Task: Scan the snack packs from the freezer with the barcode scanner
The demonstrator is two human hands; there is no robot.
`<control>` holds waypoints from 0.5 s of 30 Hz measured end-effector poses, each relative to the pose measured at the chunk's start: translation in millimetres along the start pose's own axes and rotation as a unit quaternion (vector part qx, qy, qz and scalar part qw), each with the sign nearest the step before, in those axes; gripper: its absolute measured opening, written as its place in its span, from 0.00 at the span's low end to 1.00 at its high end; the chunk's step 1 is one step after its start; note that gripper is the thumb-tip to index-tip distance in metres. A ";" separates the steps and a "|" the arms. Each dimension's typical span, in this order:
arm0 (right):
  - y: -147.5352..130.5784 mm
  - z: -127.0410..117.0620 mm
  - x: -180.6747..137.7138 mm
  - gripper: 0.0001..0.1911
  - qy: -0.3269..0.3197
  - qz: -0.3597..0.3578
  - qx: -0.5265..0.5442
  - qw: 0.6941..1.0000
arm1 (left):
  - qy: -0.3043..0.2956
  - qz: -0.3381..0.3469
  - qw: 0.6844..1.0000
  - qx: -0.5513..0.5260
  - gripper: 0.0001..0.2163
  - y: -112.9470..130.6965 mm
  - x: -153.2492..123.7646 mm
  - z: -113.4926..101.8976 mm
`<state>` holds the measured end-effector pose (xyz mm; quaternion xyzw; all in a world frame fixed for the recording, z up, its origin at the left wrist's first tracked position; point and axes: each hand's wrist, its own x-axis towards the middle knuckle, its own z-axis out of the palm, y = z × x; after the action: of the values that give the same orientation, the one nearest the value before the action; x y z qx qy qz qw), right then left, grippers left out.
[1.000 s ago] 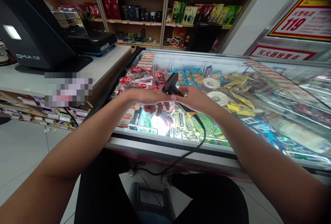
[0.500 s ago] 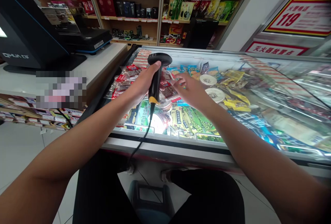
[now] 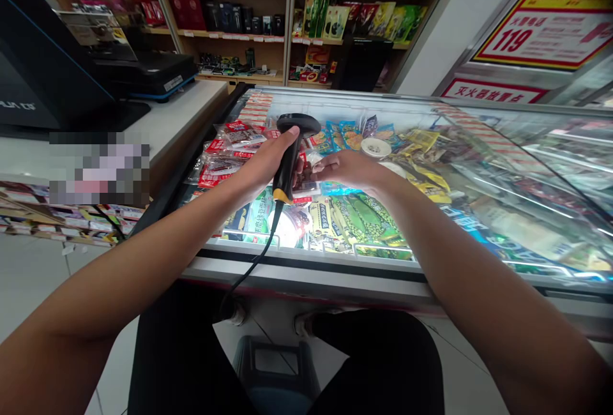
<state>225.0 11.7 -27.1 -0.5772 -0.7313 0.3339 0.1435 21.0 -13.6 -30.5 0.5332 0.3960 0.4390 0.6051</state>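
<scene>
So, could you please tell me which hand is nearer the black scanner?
Left. The left hand holds the scanner; the right hand is apart from it, to its right.

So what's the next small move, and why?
Perhaps ease the right hand slightly away from the scanner: the left hand already grips it, while the right fingers are curled close beside it. Whether they touch anything is unclear.
</scene>
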 end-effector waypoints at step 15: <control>13.0 -27.9 -0.5 0.10 0.150 -0.057 0.265 0.951 | -0.063 0.052 0.993 0.081 0.34 14.8 -9.9 -4.0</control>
<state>251.4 21.6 -15.0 -0.5192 -0.6179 0.4170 0.4180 12.6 -21.2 -16.2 0.6267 0.3629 0.4018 0.5604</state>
